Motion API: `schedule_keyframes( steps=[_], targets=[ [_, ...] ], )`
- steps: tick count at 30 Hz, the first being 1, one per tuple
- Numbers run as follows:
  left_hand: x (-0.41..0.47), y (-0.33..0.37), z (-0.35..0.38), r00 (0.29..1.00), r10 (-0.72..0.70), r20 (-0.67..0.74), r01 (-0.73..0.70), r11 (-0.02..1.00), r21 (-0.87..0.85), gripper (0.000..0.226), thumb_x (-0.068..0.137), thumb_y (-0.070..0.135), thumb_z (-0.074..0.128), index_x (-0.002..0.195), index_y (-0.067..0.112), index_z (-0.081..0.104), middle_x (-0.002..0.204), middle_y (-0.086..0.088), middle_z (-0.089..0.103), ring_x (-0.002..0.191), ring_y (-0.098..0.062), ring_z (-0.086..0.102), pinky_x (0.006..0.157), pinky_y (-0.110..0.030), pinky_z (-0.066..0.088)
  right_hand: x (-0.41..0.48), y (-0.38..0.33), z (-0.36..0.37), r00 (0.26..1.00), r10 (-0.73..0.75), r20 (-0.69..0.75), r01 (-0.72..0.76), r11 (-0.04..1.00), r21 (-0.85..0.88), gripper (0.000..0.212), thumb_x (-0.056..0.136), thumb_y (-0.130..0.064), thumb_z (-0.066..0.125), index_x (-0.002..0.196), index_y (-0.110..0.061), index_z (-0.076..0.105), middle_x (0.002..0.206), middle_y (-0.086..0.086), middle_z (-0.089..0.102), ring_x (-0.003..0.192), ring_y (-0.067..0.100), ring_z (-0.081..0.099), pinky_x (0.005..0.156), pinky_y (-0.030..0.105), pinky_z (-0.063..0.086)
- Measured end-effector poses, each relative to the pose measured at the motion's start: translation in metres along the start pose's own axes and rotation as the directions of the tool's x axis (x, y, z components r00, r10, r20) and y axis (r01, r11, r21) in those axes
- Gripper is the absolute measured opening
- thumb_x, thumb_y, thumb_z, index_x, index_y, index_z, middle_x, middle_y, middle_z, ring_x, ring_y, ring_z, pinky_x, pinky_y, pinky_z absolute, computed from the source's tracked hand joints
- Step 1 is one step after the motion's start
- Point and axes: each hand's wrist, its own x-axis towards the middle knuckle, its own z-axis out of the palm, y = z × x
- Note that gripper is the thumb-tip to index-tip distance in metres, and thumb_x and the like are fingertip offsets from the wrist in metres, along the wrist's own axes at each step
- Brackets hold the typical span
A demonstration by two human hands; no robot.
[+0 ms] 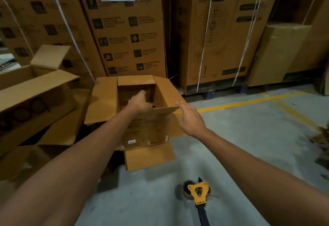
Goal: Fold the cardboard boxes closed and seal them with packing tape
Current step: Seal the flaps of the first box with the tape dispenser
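The open cardboard box (146, 127) stands on the concrete floor (249, 145), directly in front of the strapped cartons (128, 38) stacked along the floor's far edge. Its left flap (103, 101) and right flap (169, 92) are spread outward, and its far flap (135, 80) stands upright. A cardboard panel (149, 156) lies flat on the floor at the base of the near wall.

Both arms are bare and extended forward toward the box.

- Left hand (140, 101): the forearm runs diagonally up from the lower left and the hand passes over the near rim into the box opening, with its back facing up. The fingers are blurred and partly hidden; it cannot be told whether they are curled or holding anything.
- Right hand (191, 119): the forearm enters from the lower right. The hand is held flat with straight, slightly spread fingers and grips nothing. Its fingertips (179, 103) are at the near right corner of the box, by the right flap's near edge; contact cannot be confirmed.

The tape dispenser (198, 192), with a yellow frame and dark handle, lies on the floor nearer the person, below the right forearm and well apart from both hands.

More open boxes (35, 87) stand to the left. A yellow line (249, 101) crosses the floor to the right of the box.
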Motion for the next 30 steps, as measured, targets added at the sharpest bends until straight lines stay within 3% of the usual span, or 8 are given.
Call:
schedule_keyframes(
  steps=[3, 7, 11, 14, 19, 23, 27, 30],
  targets=[
    [0.030, 0.000, 0.024, 0.966, -0.080, 0.247, 0.003, 0.955, 0.297, 0.079, 0.088, 0.028, 0.072, 0.152, 0.017, 0.026, 0.153, -0.015, 0.035, 0.142, -0.036, 0.032, 0.112, -0.049, 0.035, 0.031, 0.012, 0.022, 1.000, 0.012, 0.010, -0.011, 0.999, -0.042, 0.056, 0.096, -0.008, 0.053, 0.149, -0.023, 0.040, 0.157, 0.002, 0.035, 0.142, 0.024, 0.032, 0.112, 0.038, 0.035],
    [0.063, -0.025, 0.059, 0.881, -0.147, 0.450, -0.039, 0.925, 0.378, 0.083, 0.086, 0.039, 0.073, 0.151, 0.016, 0.026, 0.150, -0.011, 0.036, 0.136, -0.033, 0.039, 0.107, -0.045, 0.039, 0.058, 0.031, 0.058, 0.989, 0.070, 0.131, -0.065, 0.997, -0.037, 0.039, 0.093, -0.011, 0.054, 0.129, -0.024, 0.062, 0.132, 0.002, 0.059, 0.120, 0.024, 0.055, 0.098, 0.040, 0.051],
    [0.076, -0.057, 0.108, 0.829, -0.150, 0.538, -0.193, 0.827, 0.528, 0.127, 0.066, 0.085, 0.061, 0.158, 0.026, -0.003, 0.165, -0.011, -0.014, 0.151, -0.039, -0.010, 0.117, -0.062, 0.003, 0.059, 0.056, 0.096, 0.959, 0.136, 0.248, -0.145, 0.989, 0.019, 0.033, 0.086, -0.016, 0.056, 0.115, -0.024, 0.071, 0.121, 0.002, 0.067, 0.110, 0.025, 0.062, 0.092, 0.041, 0.054],
    [0.077, -0.065, 0.130, 0.888, -0.057, 0.456, -0.203, 0.841, 0.502, 0.123, 0.065, 0.092, 0.049, 0.158, 0.029, -0.001, 0.165, -0.008, -0.016, 0.150, -0.036, -0.016, 0.115, -0.065, -0.006, 0.051, 0.075, 0.126, 0.955, 0.144, 0.261, -0.159, 0.987, 0.037, 0.022, 0.084, -0.027, 0.060, 0.101, -0.024, 0.073, 0.107, 0.001, 0.066, 0.104, 0.026, 0.061, 0.083, 0.036, 0.054],
    [0.096, -0.081, 0.146, 0.976, 0.042, 0.215, -0.180, 0.714, 0.677, 0.120, 0.064, 0.089, 0.058, 0.155, 0.021, 0.019, 0.156, -0.010, 0.032, 0.144, -0.034, 0.022, 0.114, -0.059, 0.019, 0.042, 0.091, 0.162, 0.975, 0.158, 0.158, -0.177, 0.977, 0.117, 0.036, 0.093, -0.017, 0.054, 0.128, -0.014, 0.061, 0.139, 0.011, 0.051, 0.131, 0.028, 0.042, 0.109, 0.037, 0.038],
    [0.105, -0.093, 0.147, 0.987, 0.044, 0.155, -0.130, 0.789, 0.601, 0.088, 0.062, 0.069, 0.078, 0.129, 0.022, 0.044, 0.129, -0.008, 0.058, 0.125, -0.032, 0.047, 0.110, -0.057, 0.028, 0.033, 0.114, 0.173, 0.934, 0.327, 0.142, -0.356, 0.883, 0.305, 0.041, 0.093, -0.018, 0.060, 0.133, -0.012, 0.056, 0.136, 0.010, 0.056, 0.126, 0.026, 0.051, 0.105, 0.037, 0.043],
    [0.097, -0.103, 0.177, 0.990, 0.144, -0.007, -0.102, 0.736, 0.669, 0.080, 0.074, 0.050, 0.079, 0.134, 0.014, 0.039, 0.145, -0.018, 0.042, 0.138, -0.038, 0.034, 0.116, -0.063, 0.020, 0.001, 0.156, 0.198, 0.871, 0.443, 0.215, -0.488, 0.832, 0.265, 0.039, 0.094, -0.016, 0.059, 0.132, -0.013, 0.057, 0.135, 0.009, 0.057, 0.123, 0.025, 0.054, 0.102, 0.035, 0.045],
    [0.076, -0.107, 0.228, 0.892, 0.441, -0.100, -0.246, 0.658, 0.711, 0.070, 0.087, 0.017, 0.064, 0.149, 0.011, 0.032, 0.162, -0.025, 0.007, 0.150, -0.042, 0.003, 0.117, -0.064, 0.004, -0.027, 0.187, 0.221, 0.815, 0.507, 0.280, -0.570, 0.788, 0.232, 0.034, 0.092, -0.016, 0.059, 0.126, -0.013, 0.061, 0.128, 0.011, 0.061, 0.117, 0.027, 0.059, 0.096, 0.037, 0.049]
  ],
)
